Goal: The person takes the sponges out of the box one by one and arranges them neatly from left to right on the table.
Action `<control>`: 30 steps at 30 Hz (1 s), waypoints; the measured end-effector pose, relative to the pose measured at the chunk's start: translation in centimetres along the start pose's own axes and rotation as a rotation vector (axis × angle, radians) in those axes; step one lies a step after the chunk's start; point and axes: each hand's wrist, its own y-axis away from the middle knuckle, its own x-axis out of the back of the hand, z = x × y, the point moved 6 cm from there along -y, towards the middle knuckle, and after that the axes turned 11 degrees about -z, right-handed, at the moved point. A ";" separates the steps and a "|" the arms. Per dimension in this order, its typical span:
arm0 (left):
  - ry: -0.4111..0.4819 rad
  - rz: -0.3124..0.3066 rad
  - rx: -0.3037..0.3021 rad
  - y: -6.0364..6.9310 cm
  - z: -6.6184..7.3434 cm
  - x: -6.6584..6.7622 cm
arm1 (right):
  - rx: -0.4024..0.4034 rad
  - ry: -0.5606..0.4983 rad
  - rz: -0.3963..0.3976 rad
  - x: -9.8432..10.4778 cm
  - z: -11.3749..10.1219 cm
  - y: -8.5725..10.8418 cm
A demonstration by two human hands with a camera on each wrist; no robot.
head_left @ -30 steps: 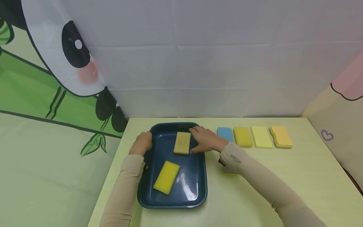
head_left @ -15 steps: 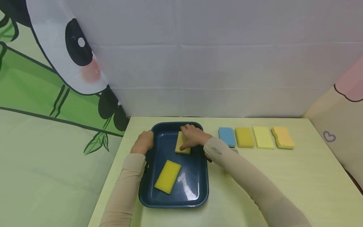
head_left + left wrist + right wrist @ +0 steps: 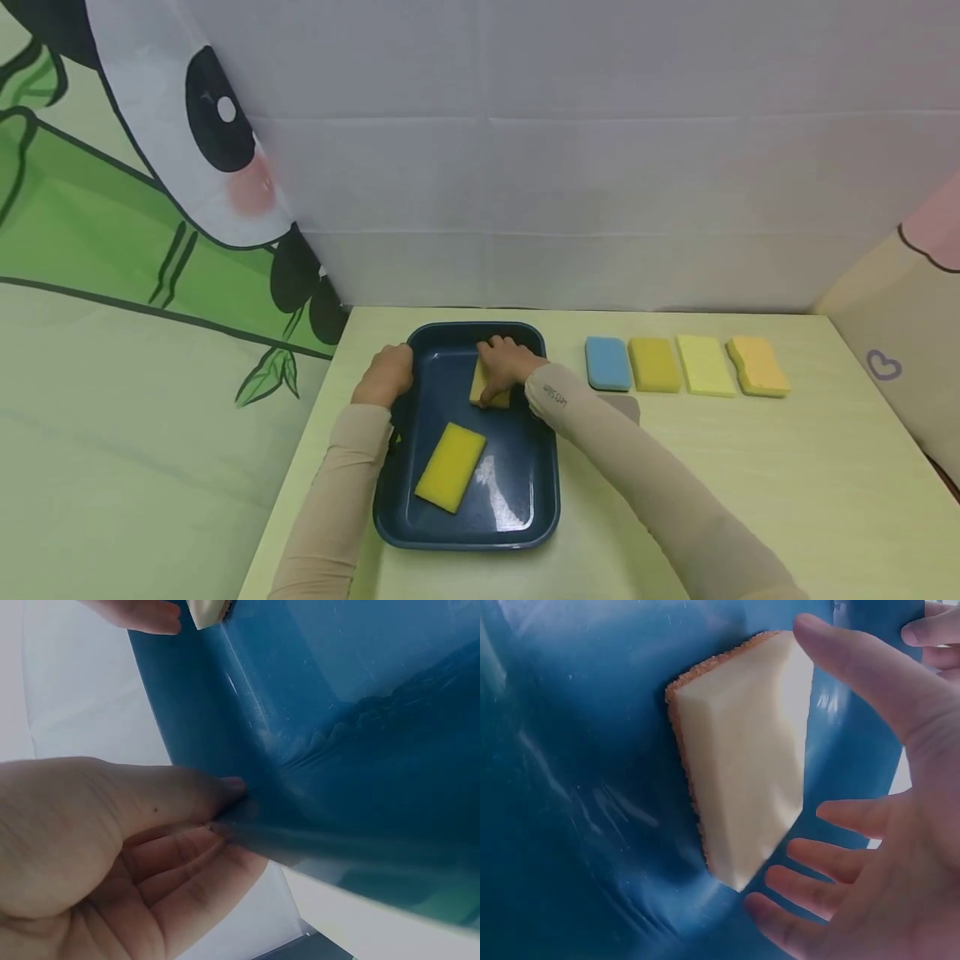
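My left hand grips the left rim of a dark blue tray; in the left wrist view the thumb lies inside the wall and the fingers outside it. My right hand reaches over a pale yellow sponge with a brown scrubbing side facing down, at the tray's far end. In the right wrist view its thumb and fingers spread around the sponge, with no firm hold visible. A brighter yellow sponge lies slanted in the tray's nearer half.
Along the back right of the table runs a row: a blue sponge, a mustard sponge, a pale yellow sponge and a wavy orange sponge. A greyish piece shows partly behind the right sleeve.
My right hand has moved left from the tray's right rim to over the pale yellow sponge. The left hand keeps its grip. The head view has shifted slightly.
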 end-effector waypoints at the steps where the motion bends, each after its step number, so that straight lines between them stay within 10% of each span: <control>1: -0.001 0.003 -0.002 0.0 0.0 0.0 | -0.009 -0.001 -0.004 -0.1 0.1 0.0; 19: -0.005 0.001 -0.018 0.5 -0.4 -0.2 | -0.040 0.062 0.040 -0.7 -1.1 0.3; 30: -0.018 0.005 -0.054 0.7 -1.4 -0.3 | 0.024 0.166 0.070 0.8 -2.8 4.1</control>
